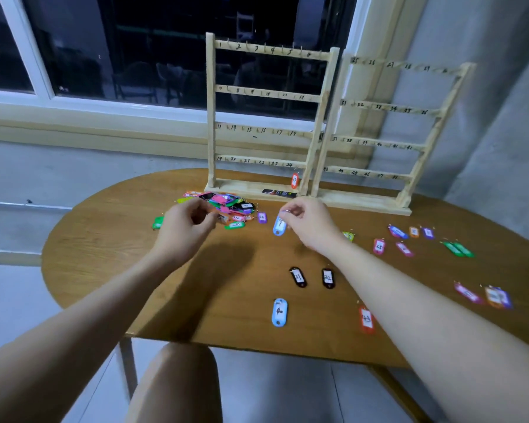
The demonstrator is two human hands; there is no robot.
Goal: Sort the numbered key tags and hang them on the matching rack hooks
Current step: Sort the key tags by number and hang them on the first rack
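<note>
Two hands at frame centre: the right hand (pixel 303 222) pinches a pale blue plastic key tag (pixel 279 226) by its ring; the left hand (pixel 185 227) curls over a heap of coloured plastic tags (pixel 226 204), its grip unclear. The thin ring could slip.

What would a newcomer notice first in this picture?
Probably the two wooden racks with numbered hooks, standing at the back of the table. Next, the bright pile of key tags before the left rack, and the right hand pinching the ring of a light blue tag.

Far-right tags (pixel 498 297) blurred, nos. unreadable.
</note>
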